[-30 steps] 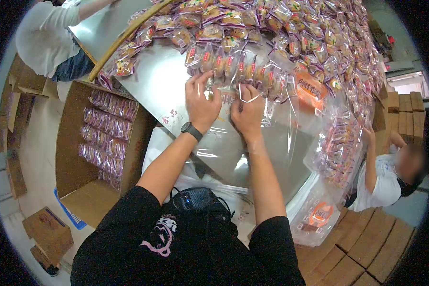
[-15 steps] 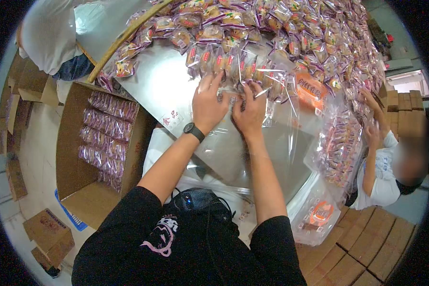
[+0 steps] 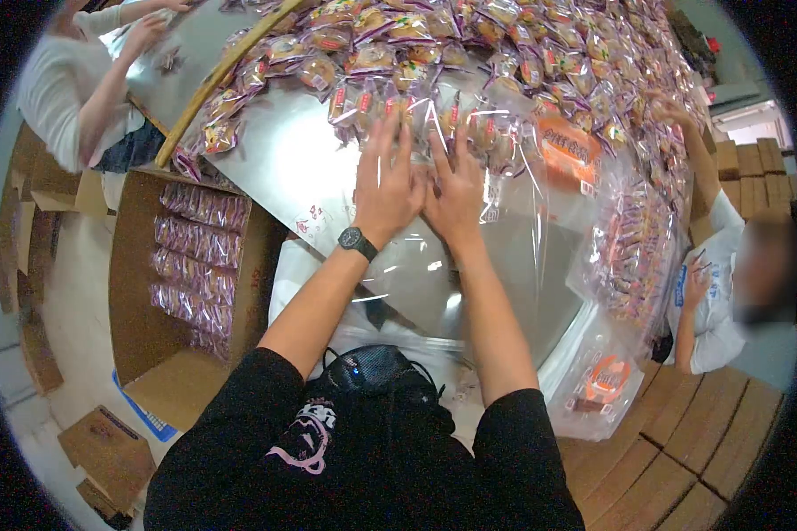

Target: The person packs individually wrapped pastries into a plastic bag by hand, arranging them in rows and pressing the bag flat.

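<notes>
A row of small wrapped snack packets (image 3: 363,111) stands at the far side of the metal tabletop (image 3: 274,142), with a large clear plastic bag (image 3: 514,221) spread around it. My left hand (image 3: 387,181), with a black watch at the wrist, lies with fingers stretched forward against the near side of the row. Beside it, thumbs close together, my right hand (image 3: 457,190) reaches out the same way, fingers extended over the plastic. Neither hand grips anything. Glare on the film hides part of the packets under the fingertips.
A big heap of packets (image 3: 584,62) fills the back, bounded at left by a wooden bar (image 3: 226,71). An open carton (image 3: 168,380) holds bagged rows. A filled bag (image 3: 629,252) lies right. Co-workers (image 3: 62,97) stand left and right (image 3: 717,292); cartons (image 3: 708,442) are stacked lower right.
My fingers have straightened from a curled position and now lie flatter along the row. At left, the co-worker's arms have come into view; at right, the co-worker has drawn one hand back toward the chest.
</notes>
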Available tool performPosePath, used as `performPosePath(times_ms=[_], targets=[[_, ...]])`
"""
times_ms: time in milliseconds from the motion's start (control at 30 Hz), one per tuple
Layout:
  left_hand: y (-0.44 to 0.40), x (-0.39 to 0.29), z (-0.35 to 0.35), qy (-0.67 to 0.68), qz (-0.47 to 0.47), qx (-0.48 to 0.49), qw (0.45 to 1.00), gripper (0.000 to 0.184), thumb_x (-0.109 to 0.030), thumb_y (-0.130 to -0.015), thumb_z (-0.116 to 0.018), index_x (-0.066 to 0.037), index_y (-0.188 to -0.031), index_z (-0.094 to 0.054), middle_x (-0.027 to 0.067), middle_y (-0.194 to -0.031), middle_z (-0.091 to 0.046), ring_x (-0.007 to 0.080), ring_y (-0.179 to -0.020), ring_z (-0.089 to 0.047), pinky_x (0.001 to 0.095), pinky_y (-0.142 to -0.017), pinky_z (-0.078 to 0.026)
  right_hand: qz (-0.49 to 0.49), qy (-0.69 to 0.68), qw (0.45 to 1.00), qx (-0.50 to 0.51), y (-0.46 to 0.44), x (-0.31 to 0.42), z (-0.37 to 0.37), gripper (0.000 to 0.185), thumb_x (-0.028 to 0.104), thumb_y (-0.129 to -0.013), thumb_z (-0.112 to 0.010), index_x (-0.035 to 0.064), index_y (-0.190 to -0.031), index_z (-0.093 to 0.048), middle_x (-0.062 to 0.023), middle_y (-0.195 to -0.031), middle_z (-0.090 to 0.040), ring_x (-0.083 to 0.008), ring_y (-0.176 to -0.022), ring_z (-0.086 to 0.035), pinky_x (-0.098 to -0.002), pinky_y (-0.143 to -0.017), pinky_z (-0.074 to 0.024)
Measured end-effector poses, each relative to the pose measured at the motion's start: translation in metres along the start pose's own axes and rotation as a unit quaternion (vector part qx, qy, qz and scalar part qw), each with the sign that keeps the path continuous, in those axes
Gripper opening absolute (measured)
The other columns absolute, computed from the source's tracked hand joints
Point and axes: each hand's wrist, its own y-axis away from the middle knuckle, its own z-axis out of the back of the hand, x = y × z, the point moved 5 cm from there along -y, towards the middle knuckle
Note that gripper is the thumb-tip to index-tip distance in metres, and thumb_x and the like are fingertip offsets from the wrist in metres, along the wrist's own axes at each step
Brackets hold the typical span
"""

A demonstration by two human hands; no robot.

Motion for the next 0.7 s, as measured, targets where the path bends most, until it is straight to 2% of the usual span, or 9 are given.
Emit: performPosePath(times_ms=[100, 200, 333, 433, 500, 600, 700], targets=[[-0.006, -0.001, -0.002, -0.015, 0.005, 0.028, 0.999, 0.073, -0.012, -0.082, -0.066, 0.000, -0.152, -0.047, 0.0182, -0.157, -0.044, 0.0406, -0.147, -0.037, 0.0532, -0.118, -0.035, -0.014, 0.008, 1.000, 0.008, 0.002, -0.003, -0.003, 0.074, 0.008, -0.083, -0.067, 0.0173, -0.154, -0.050, -0.0240, -0.163, -0.037, -0.0423, -0.117, -0.058, -0.0483, -0.099, -0.0456], [-0.004, 0.001, -0.004, -0.032, 0.013, 0.037, 0.999, 0.073, -0.014, -0.082, -0.066, -0.001, -0.152, -0.048, 0.0160, -0.157, -0.046, 0.0387, -0.148, -0.037, 0.0526, -0.116, -0.035, -0.004, 0.011, 1.000, -0.005, 0.002, -0.001, -0.001, 0.075, 0.008, -0.082, -0.066, 0.0170, -0.154, -0.050, -0.0249, -0.163, -0.035, -0.0407, -0.117, -0.059, -0.0482, -0.098, -0.0463], [-0.004, 0.002, -0.008, -0.066, 0.010, 0.051, 0.997, 0.073, -0.016, -0.082, -0.066, -0.001, -0.151, -0.049, 0.0139, -0.155, -0.049, 0.0364, -0.148, -0.038, 0.0514, -0.116, -0.034, -0.023, 0.018, 1.000, 0.010, 0.003, -0.003, -0.003, 0.069, 0.016, -0.084, -0.071, 0.0193, -0.151, -0.054, -0.0247, -0.160, -0.040, -0.0398, -0.108, -0.061, -0.0473, -0.096, -0.0488], [-0.006, -0.001, -0.005, -0.072, 0.001, 0.046, 0.996, 0.076, -0.011, -0.079, -0.069, -0.001, -0.151, -0.047, 0.0156, -0.151, -0.054, 0.0377, -0.146, -0.040, 0.0508, -0.116, -0.034, -0.026, 0.013, 0.999, 0.021, 0.002, -0.004, -0.003, 0.068, 0.016, -0.086, -0.070, 0.0194, -0.152, -0.053, -0.0248, -0.159, -0.041, -0.0393, -0.104, -0.062, -0.0473, -0.094, -0.0492], [-0.008, -0.002, -0.004, -0.065, 0.005, 0.044, 0.997, 0.073, -0.012, -0.080, -0.069, -0.001, -0.149, -0.050, 0.0161, -0.149, -0.055, 0.0366, -0.145, -0.041, 0.0502, -0.117, -0.034, -0.009, 0.008, 1.000, -0.003, 0.002, -0.004, -0.004, 0.067, 0.015, -0.087, -0.069, 0.0190, -0.151, -0.053, -0.0249, -0.159, -0.042, -0.0392, -0.102, -0.063, -0.0477, -0.093, -0.0494], [-0.014, -0.004, -0.002, -0.067, 0.006, 0.040, 0.997, 0.069, -0.013, -0.080, -0.069, 0.000, -0.146, -0.053, 0.0177, -0.146, -0.056, 0.0366, -0.144, -0.043, 0.0500, -0.117, -0.033, -0.037, -0.001, 0.999, 0.022, 0.002, -0.006, -0.003, 0.065, 0.014, -0.088, -0.067, 0.0190, -0.152, -0.053, -0.0254, -0.158, -0.043, -0.0391, -0.101, -0.064, -0.0482, -0.092, -0.0496], [-0.023, -0.004, -0.003, -0.071, -0.002, 0.032, 0.997, 0.065, -0.014, -0.080, -0.069, 0.000, -0.142, -0.056, 0.0195, -0.143, -0.057, 0.0368, -0.142, -0.044, 0.0500, -0.117, -0.033, -0.036, -0.003, 0.999, -0.002, 0.001, -0.006, -0.004, 0.064, 0.013, -0.088, -0.066, 0.0188, -0.151, -0.054, -0.0254, -0.156, -0.045, -0.0391, -0.100, -0.064, -0.0481, -0.092, -0.0499]])
